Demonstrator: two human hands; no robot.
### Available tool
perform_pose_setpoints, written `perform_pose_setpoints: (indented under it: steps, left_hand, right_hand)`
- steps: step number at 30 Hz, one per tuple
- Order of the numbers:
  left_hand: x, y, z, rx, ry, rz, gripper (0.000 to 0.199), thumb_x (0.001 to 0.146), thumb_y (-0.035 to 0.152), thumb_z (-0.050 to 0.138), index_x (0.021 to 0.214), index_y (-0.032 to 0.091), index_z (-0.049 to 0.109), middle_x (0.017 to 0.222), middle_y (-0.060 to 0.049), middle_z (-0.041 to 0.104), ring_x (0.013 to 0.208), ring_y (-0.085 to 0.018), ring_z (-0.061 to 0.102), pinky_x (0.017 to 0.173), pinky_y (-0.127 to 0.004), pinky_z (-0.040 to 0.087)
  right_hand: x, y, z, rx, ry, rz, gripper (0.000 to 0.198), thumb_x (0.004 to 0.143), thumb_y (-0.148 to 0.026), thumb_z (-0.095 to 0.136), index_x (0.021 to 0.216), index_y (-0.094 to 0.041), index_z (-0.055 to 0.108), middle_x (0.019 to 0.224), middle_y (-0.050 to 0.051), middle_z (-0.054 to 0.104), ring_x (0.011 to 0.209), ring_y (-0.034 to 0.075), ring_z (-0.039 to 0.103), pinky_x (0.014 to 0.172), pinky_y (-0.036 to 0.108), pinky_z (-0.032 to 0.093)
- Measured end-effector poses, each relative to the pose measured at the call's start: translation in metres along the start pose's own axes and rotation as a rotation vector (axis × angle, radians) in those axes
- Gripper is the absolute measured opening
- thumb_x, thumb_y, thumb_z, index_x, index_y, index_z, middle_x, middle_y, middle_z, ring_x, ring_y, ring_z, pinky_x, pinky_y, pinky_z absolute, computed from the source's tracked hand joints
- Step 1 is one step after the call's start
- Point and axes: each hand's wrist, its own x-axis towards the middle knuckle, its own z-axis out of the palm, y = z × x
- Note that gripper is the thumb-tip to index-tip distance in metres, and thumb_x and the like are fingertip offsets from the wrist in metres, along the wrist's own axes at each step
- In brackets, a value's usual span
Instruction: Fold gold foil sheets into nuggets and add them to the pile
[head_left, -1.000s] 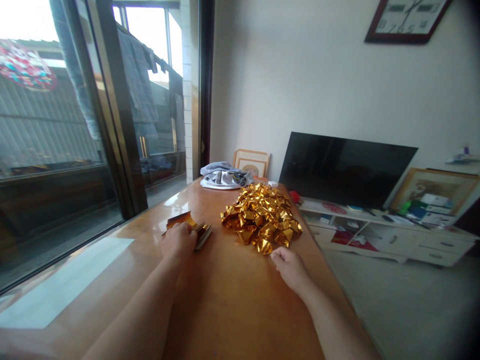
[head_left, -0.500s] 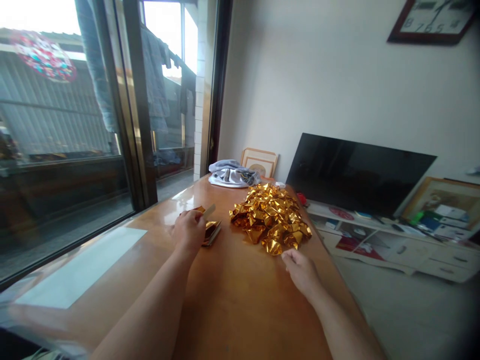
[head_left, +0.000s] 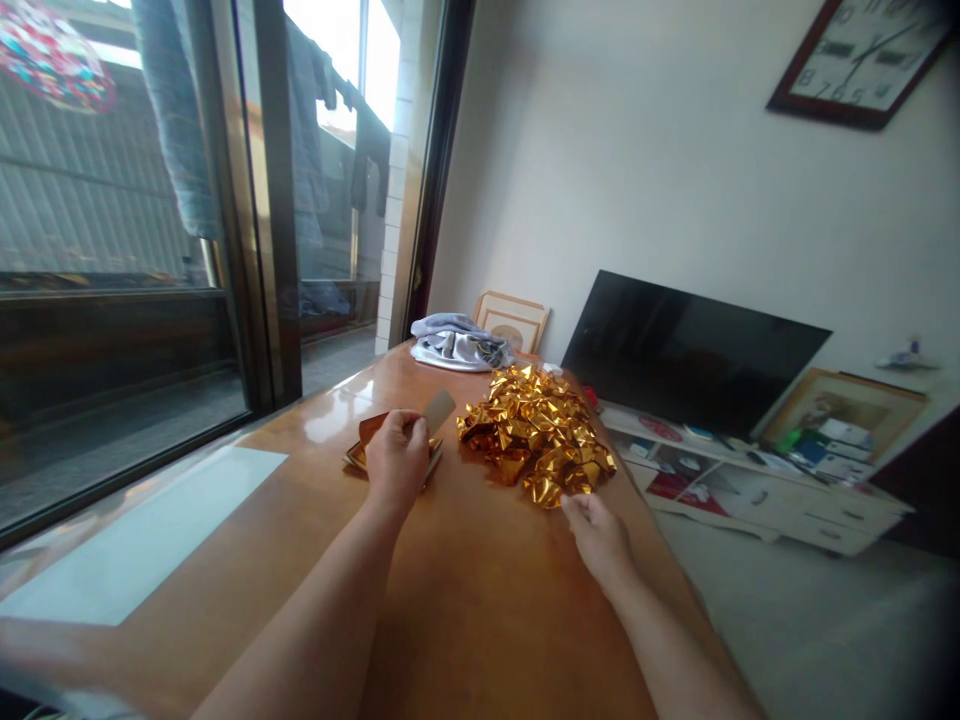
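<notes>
My left hand pinches a sheet of foil paper whose dull, pale side shows beyond the fingers. Under and around that hand lies a small stack of gold foil sheets, partly hidden by it. A heap of folded gold foil pieces covers the table to the right of the stack. At the near edge of this heap is my right hand, its fingers closed by a gold piece; whether they grip it cannot be made out.
The brown table carries a pale rectangular sheet at left and folded cloth at the far end. A glass sliding door borders the left side. A television stands on a white cabinet beyond.
My left hand has moved slightly right, lifting the pale-backed sheet so more of it shows. My right hand stays by the heap. The camera view has shifted a little.
</notes>
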Motion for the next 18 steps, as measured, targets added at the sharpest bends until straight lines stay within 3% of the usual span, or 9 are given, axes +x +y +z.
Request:
perform_pose_setpoints:
  steps: [7,10,18]
  left_hand:
    - [0.000,0.002,0.002,-0.072,-0.078,-0.047,0.027,0.085,0.041,0.054,0.094,0.021,0.069,0.085,-0.003,0.073,0.080,-0.020,0.067,0.070,-0.028,0.046]
    - [-0.001,0.005,0.002,-0.081,-0.086,-0.066,0.025,0.084,0.039,0.054,0.091,0.021,0.069,0.084,-0.003,0.073,0.078,-0.020,0.066,0.068,-0.028,0.046]
    - [-0.002,0.006,0.005,-0.128,-0.113,-0.096,0.025,0.083,0.039,0.054,0.091,0.020,0.069,0.080,-0.003,0.072,0.076,-0.020,0.066,0.066,-0.027,0.045]
  right_hand:
    - [0.004,-0.014,0.004,-0.068,0.002,0.031,0.037,0.078,-0.059,0.061,0.075,-0.022,0.066,0.070,0.004,0.069,0.067,0.021,0.062,0.058,0.027,0.037]
    - [0.005,-0.018,0.002,0.048,-0.013,0.095,0.031,0.076,-0.052,0.063,0.068,-0.022,0.063,0.061,0.002,0.064,0.062,0.020,0.059,0.054,0.026,0.034]
    - [0.000,-0.029,-0.016,0.431,-0.088,0.225,0.026,0.077,-0.045,0.063,0.071,-0.020,0.056,0.050,-0.002,0.053,0.042,0.011,0.043,0.041,0.022,0.025]
